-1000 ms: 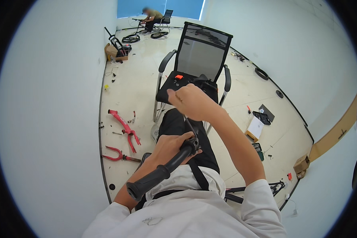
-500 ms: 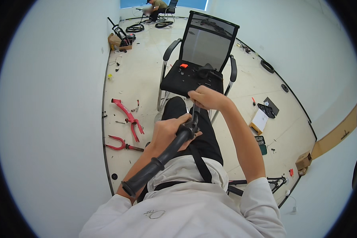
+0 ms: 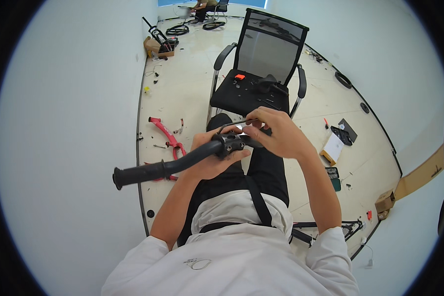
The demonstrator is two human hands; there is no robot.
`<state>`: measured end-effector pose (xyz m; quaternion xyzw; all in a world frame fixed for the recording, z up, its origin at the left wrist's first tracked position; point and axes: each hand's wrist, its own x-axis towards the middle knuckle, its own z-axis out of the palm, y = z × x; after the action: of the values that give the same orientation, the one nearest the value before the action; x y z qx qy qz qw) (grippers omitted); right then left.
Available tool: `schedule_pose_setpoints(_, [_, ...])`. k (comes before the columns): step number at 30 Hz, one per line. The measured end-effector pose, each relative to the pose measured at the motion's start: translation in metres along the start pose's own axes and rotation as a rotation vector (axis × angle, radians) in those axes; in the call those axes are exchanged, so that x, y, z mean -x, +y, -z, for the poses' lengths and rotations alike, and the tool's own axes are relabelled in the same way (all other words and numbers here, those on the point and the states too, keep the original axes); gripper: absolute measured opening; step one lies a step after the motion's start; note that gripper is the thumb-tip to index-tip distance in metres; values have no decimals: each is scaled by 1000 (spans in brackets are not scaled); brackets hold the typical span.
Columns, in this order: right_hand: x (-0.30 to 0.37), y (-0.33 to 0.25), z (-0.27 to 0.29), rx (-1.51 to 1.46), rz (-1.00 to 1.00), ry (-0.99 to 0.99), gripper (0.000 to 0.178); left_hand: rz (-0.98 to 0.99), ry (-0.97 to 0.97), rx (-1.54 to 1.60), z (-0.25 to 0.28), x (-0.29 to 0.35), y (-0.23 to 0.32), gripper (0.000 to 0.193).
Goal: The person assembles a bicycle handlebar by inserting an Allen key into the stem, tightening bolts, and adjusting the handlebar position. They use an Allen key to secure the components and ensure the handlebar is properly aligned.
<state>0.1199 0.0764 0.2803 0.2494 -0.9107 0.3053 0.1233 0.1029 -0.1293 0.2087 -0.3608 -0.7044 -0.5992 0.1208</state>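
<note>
A black bicycle handlebar (image 3: 187, 160) with a rubber grip (image 3: 138, 175) slants across my lap, its grip end pointing left. My left hand (image 3: 209, 165) is closed around it from below at the black stem clamp (image 3: 229, 144), whose bolts face up. Between the fingertips of my right hand (image 3: 278, 133) is the end of a thin dark hex key (image 3: 236, 123). The key's bent end reaches down at the far side of the clamp; whether it sits in a bolt is hidden. The handlebar's other half is mostly covered by my hands.
A mesh chair (image 3: 249, 93) stands just ahead, with small parts and tools on its seat. On the floor at left lies a pink bicycle frame (image 3: 165, 133). At right are a white box (image 3: 333, 148) and a tool case (image 3: 333, 178). A person (image 3: 202, 7) sits far back.
The handlebar has swung so its grip points more to the left. The hex key, upright before, now lies across the clamp's far side. My right hand has turned, its fingers pointing left.
</note>
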Motion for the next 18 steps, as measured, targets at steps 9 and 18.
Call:
schedule_pose_setpoints(9, [13,-7,-32,382,163,275,14,-87,188,-23,-4,-8,-25,39])
schedule_pose_setpoints(18, [30,-46,-37,379,103,386,24,-93,233,-63,-8,-1,-16,42])
